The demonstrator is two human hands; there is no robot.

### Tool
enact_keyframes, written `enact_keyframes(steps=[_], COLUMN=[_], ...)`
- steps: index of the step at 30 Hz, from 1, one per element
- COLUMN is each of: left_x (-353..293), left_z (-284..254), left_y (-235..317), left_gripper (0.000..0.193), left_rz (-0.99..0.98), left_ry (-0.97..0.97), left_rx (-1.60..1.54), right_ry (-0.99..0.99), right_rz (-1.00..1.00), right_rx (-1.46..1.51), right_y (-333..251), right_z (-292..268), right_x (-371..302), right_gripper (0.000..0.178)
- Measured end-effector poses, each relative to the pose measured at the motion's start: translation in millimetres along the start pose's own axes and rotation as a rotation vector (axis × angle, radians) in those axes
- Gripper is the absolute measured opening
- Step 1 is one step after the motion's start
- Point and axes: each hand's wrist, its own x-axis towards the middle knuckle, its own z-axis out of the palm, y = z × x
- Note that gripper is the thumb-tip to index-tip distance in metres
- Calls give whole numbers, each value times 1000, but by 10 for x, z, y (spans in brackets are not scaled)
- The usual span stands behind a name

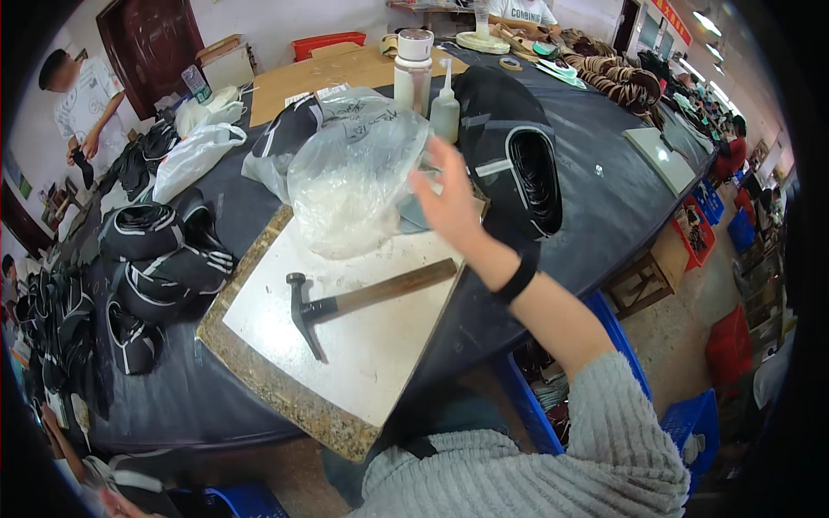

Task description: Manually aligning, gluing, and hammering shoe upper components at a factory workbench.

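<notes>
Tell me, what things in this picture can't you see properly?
Head view:
- Left hand: not in the picture at all.
- Right hand: blurred, so whether it touches the clear plastic bag is unclear.
- What the bag holds: just a whitish mass behind crinkled plastic.
- Inside the blue crate: mostly hidden by the grey sleeve and the table edge.
- Far end of the table: the things there are too small to tell.

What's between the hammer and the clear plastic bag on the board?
Nothing: in the head view, only bare pale board separates the hammer from the plastic bag. The right hand is raised beside the bag.
</notes>
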Motion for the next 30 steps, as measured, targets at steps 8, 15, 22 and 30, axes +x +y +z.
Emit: enact_keyframes(steps=[8,15,22,30], left_x=[-899,-1077,-442,2], left_z=[1488,1464,1387,1911], left_y=[2000,1760,1877,2342], left_gripper=[46,68,63,36], left_rz=[240,393,378,-18], left_ry=[-1233,-1083,-1086,-952], left_rx=[-811,-721,-845,-1240], right_ry=[344,250,380,-297], right_rz=[308,483,-21,-654], right_rx=[-149,-481,-266,-397], right_y=[1177,1604,957,-524], right_z=[214,296,237,-82], right_x=[1504,1615,1350,655], right_gripper=[89,85,61,70])
